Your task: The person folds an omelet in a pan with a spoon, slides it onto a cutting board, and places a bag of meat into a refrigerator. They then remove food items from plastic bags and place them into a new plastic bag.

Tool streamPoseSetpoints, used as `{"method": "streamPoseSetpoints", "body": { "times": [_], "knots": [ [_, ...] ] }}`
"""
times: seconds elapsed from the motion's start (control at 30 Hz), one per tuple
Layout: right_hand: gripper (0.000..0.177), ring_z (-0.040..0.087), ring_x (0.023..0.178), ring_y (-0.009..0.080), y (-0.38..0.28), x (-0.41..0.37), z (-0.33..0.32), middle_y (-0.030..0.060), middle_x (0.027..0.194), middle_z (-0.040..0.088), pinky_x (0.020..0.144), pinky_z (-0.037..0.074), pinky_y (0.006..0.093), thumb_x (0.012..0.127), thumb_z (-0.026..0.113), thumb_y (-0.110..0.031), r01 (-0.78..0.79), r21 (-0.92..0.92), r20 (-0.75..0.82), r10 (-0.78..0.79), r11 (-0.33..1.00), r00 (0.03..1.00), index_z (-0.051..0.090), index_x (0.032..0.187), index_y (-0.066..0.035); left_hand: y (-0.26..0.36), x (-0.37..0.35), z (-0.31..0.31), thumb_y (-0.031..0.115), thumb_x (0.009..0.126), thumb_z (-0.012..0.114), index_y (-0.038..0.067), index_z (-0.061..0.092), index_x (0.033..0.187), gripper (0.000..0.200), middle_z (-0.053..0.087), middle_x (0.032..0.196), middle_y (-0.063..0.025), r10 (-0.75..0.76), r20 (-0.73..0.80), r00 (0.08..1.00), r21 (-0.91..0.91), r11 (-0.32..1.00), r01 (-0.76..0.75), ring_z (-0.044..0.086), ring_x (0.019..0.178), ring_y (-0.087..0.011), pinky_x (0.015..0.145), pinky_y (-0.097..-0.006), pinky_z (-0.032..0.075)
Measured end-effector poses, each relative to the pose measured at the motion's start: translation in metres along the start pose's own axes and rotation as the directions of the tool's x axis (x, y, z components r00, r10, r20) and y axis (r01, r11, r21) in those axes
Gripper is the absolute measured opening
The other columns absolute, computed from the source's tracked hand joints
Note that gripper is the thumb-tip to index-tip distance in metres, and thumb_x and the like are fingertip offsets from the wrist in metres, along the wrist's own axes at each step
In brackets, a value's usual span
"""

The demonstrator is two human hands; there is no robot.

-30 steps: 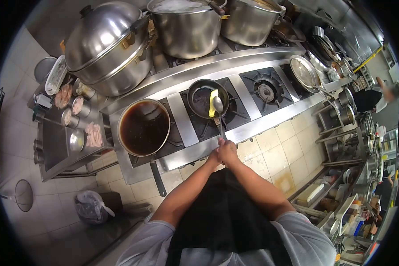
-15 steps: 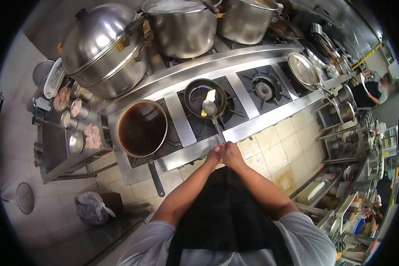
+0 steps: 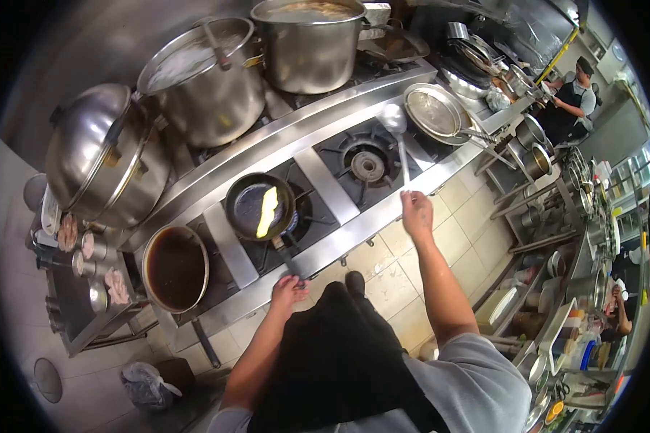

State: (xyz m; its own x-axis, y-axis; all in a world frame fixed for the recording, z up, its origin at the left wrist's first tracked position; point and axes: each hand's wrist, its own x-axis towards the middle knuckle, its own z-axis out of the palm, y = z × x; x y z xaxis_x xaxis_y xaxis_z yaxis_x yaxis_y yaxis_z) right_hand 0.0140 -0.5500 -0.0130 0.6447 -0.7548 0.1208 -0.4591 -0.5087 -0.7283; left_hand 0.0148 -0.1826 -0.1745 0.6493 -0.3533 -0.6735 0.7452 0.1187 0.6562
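A small dark frying pan (image 3: 245, 213) sits on a burner of the steel stove, with a yellow strip of food (image 3: 268, 213) inside it. My left hand (image 3: 289, 291) is closed around the end of the pan's handle. Out to the right, my right hand (image 3: 416, 211) grips the handle of a metal ladle (image 3: 393, 121). The ladle's bowl is over the stove, near a round strainer (image 3: 433, 110). Between the pan and the strainer is a bare burner (image 3: 367, 167).
A wide pot of dark liquid (image 3: 175, 268) stands left of the pan, its handle jutting forward. Large pots (image 3: 307, 54) line the back. Trays of raw meat (image 3: 116, 286) are at far left. Shelves hold pans at right, where a co-worker (image 3: 572, 105) stands.
My hands have moved apart. The ladle has left the pan and swung right with my right hand, while my left hand stays at the pan's handle. The view has shifted to the right.
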Motion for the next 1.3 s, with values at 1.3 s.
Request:
{"method": "streamPoseSetpoints", "body": {
  "times": [1.3],
  "knots": [
    [0.02, 0.06, 0.059, 0.0162, 0.014, -0.075, 0.156, 0.0081, 0.074, 0.062, 0.051, 0.049, 0.0287, 0.09, 0.058, -0.022, -0.512, -0.005, 1.0, 0.017, 0.859, 0.019, 0.055, 0.097, -0.004, -0.058, -0.102, 0.112, 0.019, 0.091, 0.051, 0.003, 0.049, 0.126, 0.039, 0.066, 0.103, -0.0116, 0.065, -0.397, 0.916, -0.197, 0.968, -0.155, 0.064, 0.077, -0.0167, 0.067, -0.027, 0.051]
  ]
}}
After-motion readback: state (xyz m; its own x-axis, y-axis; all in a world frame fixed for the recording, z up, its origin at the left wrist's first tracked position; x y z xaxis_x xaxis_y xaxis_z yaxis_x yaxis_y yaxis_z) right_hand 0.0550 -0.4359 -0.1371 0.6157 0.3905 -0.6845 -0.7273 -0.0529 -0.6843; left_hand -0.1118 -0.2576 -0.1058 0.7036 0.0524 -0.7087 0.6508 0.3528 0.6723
